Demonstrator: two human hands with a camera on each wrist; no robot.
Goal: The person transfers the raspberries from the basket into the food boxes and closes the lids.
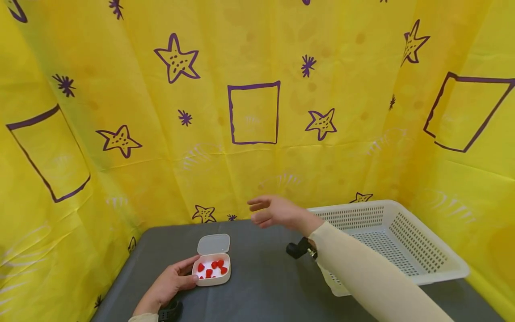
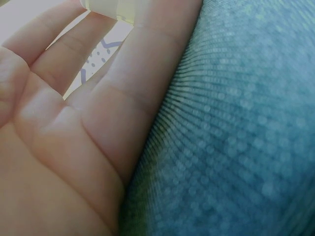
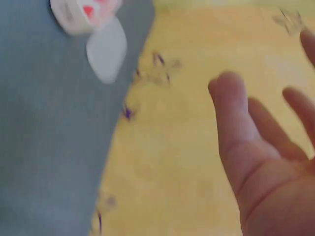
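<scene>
A small cream box (image 1: 213,281) stands on the dark grey table with its translucent lid (image 1: 213,244) swung back behind it. Several small red pieces (image 1: 209,273) lie on its white inside; their kind is too small to tell. My left hand (image 1: 170,282) holds the box at its left end, thumb toward the front and fingers at the side and back. In the left wrist view, part of the box (image 2: 110,7) shows at the fingers. My right hand (image 1: 279,212) hovers above the table's far side, fingers loosely bent and holding nothing, with the box (image 3: 74,17) well apart from it.
A large white perforated plastic basket (image 1: 430,279) stands on the right of the table, partly behind my right forearm. Grey cloth covers the table (image 1: 257,286). A yellow curtain (image 1: 257,170) with purple drawings encloses the back and sides.
</scene>
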